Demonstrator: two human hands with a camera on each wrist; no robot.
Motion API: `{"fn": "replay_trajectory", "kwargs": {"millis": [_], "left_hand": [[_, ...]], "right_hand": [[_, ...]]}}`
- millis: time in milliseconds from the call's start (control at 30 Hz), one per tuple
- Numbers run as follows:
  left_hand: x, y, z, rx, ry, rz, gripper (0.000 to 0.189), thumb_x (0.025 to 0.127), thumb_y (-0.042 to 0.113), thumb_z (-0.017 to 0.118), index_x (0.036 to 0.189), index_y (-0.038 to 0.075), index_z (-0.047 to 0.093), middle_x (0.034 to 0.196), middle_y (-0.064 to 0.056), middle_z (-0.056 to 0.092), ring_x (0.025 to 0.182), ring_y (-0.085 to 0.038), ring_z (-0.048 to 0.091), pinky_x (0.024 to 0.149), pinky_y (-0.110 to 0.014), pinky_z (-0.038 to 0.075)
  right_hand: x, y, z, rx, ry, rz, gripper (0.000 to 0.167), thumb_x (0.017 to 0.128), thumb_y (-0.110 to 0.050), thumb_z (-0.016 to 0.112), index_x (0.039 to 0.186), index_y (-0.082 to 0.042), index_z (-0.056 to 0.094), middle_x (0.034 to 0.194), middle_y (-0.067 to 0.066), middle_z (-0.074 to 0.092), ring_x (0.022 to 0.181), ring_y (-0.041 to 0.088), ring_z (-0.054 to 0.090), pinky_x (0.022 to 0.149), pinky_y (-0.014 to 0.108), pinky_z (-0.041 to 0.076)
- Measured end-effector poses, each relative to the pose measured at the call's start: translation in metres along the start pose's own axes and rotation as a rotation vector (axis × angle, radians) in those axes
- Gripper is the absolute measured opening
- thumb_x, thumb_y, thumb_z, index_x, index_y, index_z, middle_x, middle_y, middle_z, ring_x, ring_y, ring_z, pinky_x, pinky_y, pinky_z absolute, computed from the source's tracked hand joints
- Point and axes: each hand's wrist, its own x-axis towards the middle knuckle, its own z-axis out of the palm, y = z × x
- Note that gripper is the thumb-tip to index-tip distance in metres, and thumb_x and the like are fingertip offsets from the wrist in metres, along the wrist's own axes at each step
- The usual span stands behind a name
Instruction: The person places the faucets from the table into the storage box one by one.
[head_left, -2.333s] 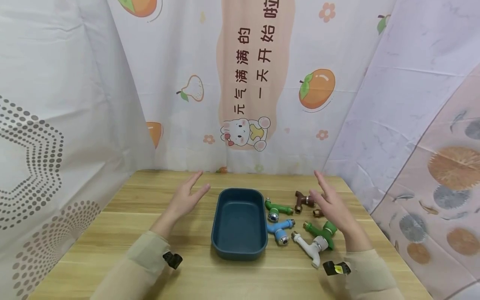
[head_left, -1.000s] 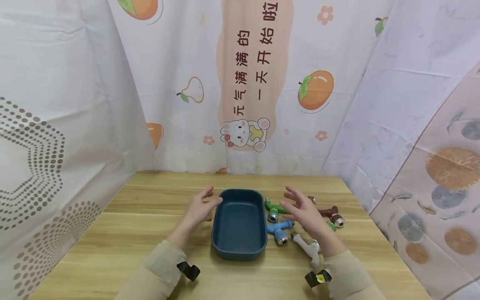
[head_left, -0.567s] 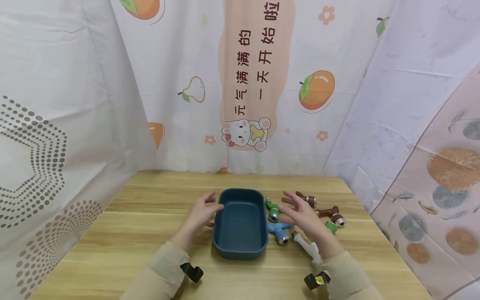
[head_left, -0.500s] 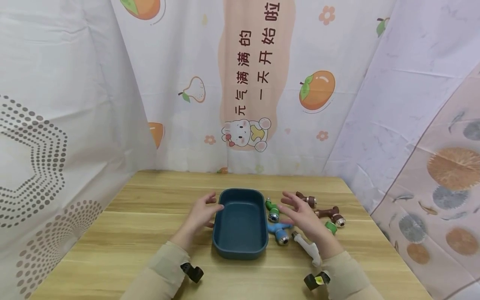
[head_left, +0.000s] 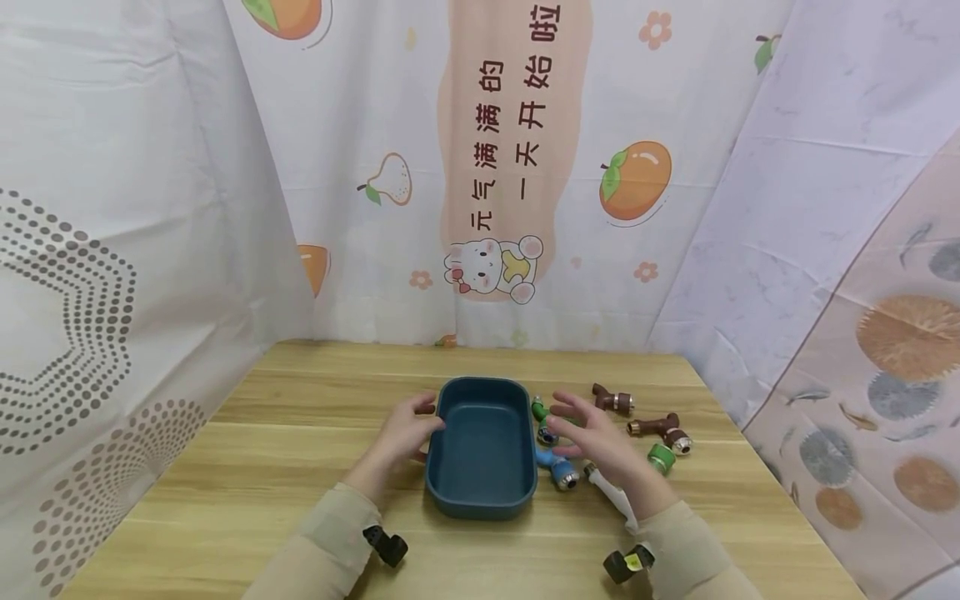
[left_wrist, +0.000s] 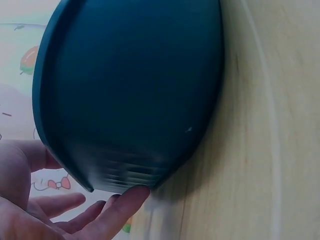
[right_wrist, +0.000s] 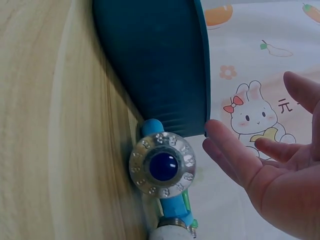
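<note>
A dark blue rectangular tub (head_left: 480, 508) stands on the wooden table between both hands. My left hand (head_left: 401, 432) is at its left side, thumb by the rim and a fingertip right at the wall in the left wrist view. On the other side my right hand (head_left: 600, 437) hovers over several plastic taps, fingers spread and holding nothing. In the right wrist view its fingertips come close to the tub's rim. Below it lie a blue tap (head_left: 562, 473) and a green tap (head_left: 542, 410). A white tap (head_left: 613, 498) is partly hidden by the right forearm.
Two brown taps (head_left: 613, 402) lie at the back right. Another green tap (head_left: 662, 457), mostly covered by the right hand, lies in front of them. Printed curtains (head_left: 375, 250) enclose the table (head_left: 330, 375) at the back and sides.
Both hands have come inward and down from wide apart. The left has reached the tub's left side; the right has moved left over the taps towards the tub. The tub and taps stay in place.
</note>
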Motion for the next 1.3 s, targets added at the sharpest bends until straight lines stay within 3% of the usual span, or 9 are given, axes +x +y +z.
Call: {"fn": "replay_trajectory", "kwargs": {"millis": [667,933,1300], "left_hand": [[0.002,-0.006,0.002,-0.028,-0.022,0.004,0.064,0.084,0.0,0.061,0.147,0.003,0.052,0.139,-0.027,0.053,0.098,-0.033,0.062,0.053,-0.05,0.057],[0.004,-0.007,0.001,-0.027,-0.017,0.0,0.063,0.085,0.001,0.062,0.147,0.004,0.053,0.139,-0.026,0.054,0.1,-0.033,0.062,0.053,-0.049,0.057],[0.003,-0.005,0.002,-0.049,-0.03,-0.019,0.063,0.086,-0.001,0.06,0.148,0.005,0.052,0.139,-0.025,0.054,0.098,-0.033,0.062,0.055,-0.05,0.058]], "right_hand": [[0.004,0.005,0.006,0.05,-0.079,0.013,0.075,0.102,-0.028,0.063,0.159,0.0,0.023,0.158,0.036,0.024,0.135,0.05,0.043,0.099,0.056,0.049],[0.001,-0.005,0.0,0.018,-0.044,-0.007,0.072,0.102,-0.028,0.063,0.158,-0.001,0.027,0.156,0.034,0.029,0.135,0.051,0.043,0.096,0.053,0.052],[-0.008,-0.022,-0.02,0.007,-0.012,-0.062,0.071,0.103,-0.028,0.061,0.159,-0.005,0.026,0.158,0.027,0.032,0.137,0.047,0.042,0.102,0.059,0.045]]}}
